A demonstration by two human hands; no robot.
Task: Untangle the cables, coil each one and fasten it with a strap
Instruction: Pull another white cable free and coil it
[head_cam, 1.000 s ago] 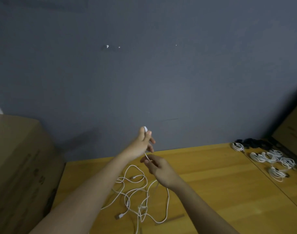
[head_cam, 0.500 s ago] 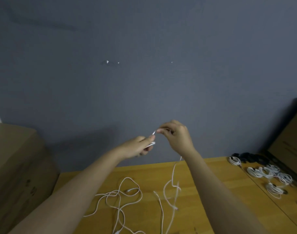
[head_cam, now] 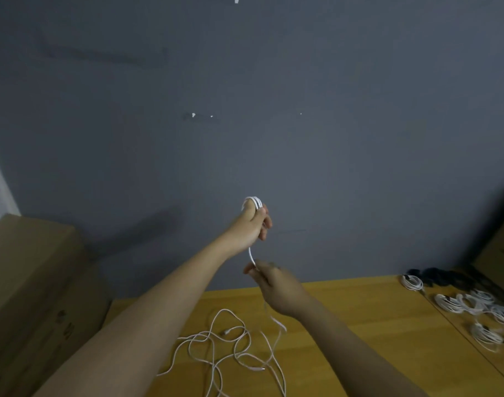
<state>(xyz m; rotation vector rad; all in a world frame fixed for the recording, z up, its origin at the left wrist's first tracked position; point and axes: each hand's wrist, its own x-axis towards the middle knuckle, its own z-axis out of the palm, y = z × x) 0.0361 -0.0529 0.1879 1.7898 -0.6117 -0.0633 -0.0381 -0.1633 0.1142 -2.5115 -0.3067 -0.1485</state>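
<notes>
My left hand is raised in front of the grey wall and grips a small coil of white cable that loops over its fingers. From the coil the cable runs down to my right hand, which pinches it just below the left hand. Beneath both hands a loose tangle of white cables lies on the wooden table, and the held cable trails down into it.
Several coiled white cables lie at the table's right side, with dark bundles behind them by the wall. A large cardboard box stands at the left. Another box edge shows at far right.
My right hand has dropped from beside the left hand to below it, running along the cable. The coil on my left hand has grown by a loop.
</notes>
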